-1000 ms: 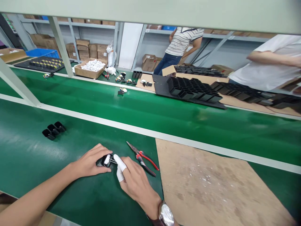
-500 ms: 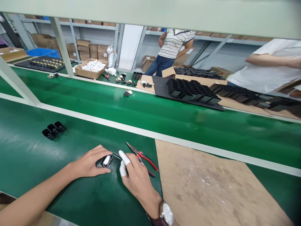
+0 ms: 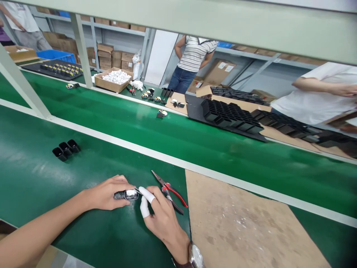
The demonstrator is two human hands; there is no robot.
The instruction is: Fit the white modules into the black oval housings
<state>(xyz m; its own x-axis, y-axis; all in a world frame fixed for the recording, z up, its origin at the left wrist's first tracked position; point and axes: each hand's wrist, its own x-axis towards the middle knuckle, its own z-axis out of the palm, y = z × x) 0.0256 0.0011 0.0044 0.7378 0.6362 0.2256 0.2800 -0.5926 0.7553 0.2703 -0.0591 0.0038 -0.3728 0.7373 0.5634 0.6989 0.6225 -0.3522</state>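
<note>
My left hand (image 3: 111,193) is closed round a small black plastic case (image 3: 131,195) with white stuff and electronic parts inside its open end. Fingers lie on its far side and the thumb on its near side. White finger cots cover two fingertips of my right hand (image 3: 160,212), which pinches thin metal tweezers (image 3: 137,189); their tips are at the case's rim, though contact is hard to make out. Just beyond that hand, red-and-black long-nose pliers (image 3: 169,190) lie on the green table (image 3: 111,238). Several black empty cases (image 3: 65,149) stand in a row at left.
A cardboard sheet (image 3: 245,219) covers the table at right. Past the white rail (image 3: 117,141) runs a green belt (image 3: 134,123) carrying circuit assemblies (image 3: 161,114). Beyond are a box of white pieces (image 3: 114,80), rows of black cases (image 3: 231,115) and standing people.
The tweezers have come closer to the case's rim. The case has turned a little in my left hand. My view has shifted slightly.
</note>
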